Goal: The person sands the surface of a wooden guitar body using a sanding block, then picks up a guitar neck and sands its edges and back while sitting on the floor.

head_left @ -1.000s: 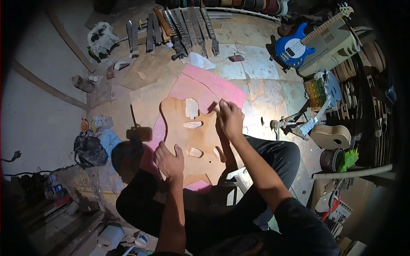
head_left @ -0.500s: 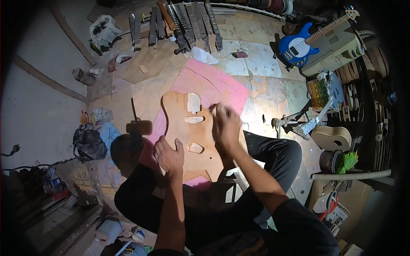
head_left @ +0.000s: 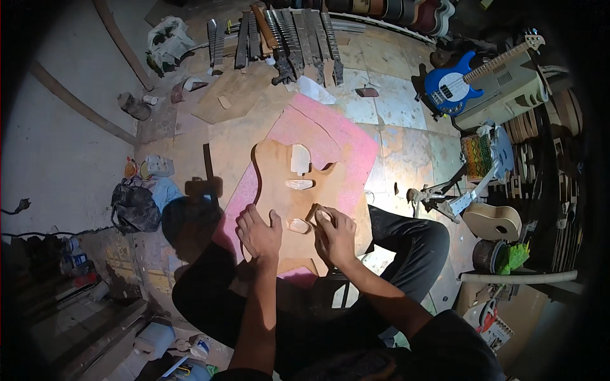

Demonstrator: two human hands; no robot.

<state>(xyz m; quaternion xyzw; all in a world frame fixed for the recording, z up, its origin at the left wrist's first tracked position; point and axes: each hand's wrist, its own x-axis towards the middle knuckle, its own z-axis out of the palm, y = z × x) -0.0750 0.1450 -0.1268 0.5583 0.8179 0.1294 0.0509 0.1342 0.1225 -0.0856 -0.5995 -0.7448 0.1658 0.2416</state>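
Observation:
An unpainted wooden guitar body (head_left: 273, 171) with cut-out cavities lies on a pink board (head_left: 343, 146) before my legs. My left hand (head_left: 259, 233) rests on its lower left part, fingers spread, thumb apart. My right hand (head_left: 334, 236) is closed on a small block (head_left: 315, 213) at the body's right side, beside the lower cavity. The block is partly hidden by my fingers.
Guitar necks and rasp-like strips (head_left: 286, 47) lie at the back. A blue bass guitar (head_left: 457, 89) leans at upper right, above an unfinished acoustic body (head_left: 489, 221). Dark plastic bags (head_left: 133, 203) lie left. Wooden pieces (head_left: 527, 159) are stacked right.
My right hand has moved down, from the body's upper right edge to beside the lower cavity. My left hand stays on the left part. The whole view has shifted slightly.

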